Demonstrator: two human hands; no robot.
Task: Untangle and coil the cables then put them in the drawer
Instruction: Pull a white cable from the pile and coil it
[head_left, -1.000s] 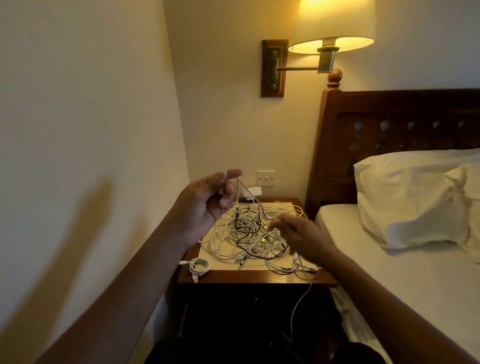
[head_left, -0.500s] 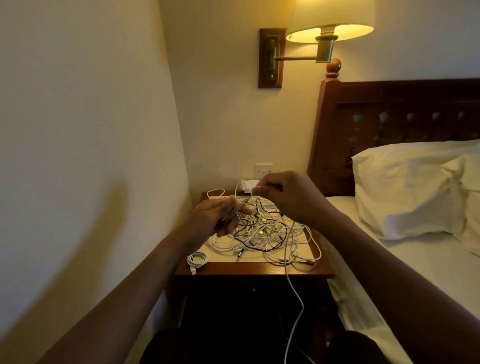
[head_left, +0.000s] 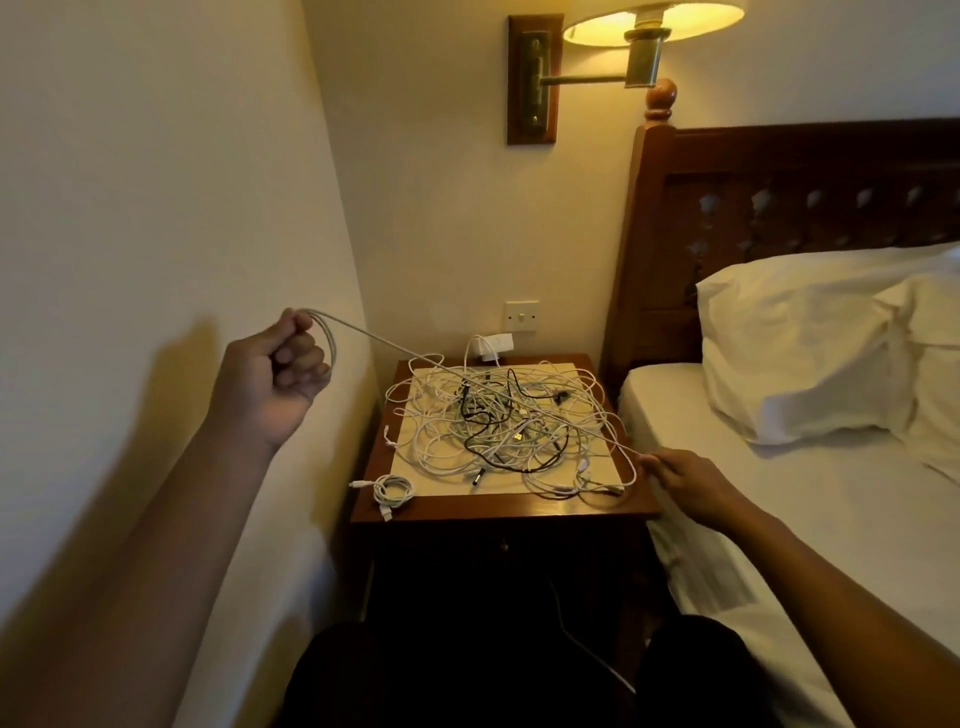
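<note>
Above and to the left of the desk, the left hand was raised, its grip closed in a fist round a couple of loops of a white cable. From there the cable ran in one taut line, slanting down across the desk and over the tangle of white and black leads heaped on its top. It ended at the desk's front right corner, where the right hand pinched it between thumb and fingertips. The cable's long axis thus lay on the diagonal from upper left to lower right, with the left hand at the gathered end, so the next wrap would likely bring the right hand across towards it. One coiled cable lay finished at the desk's front left corner. The drawer beneath the top was in shadow and looked shut.
</note>
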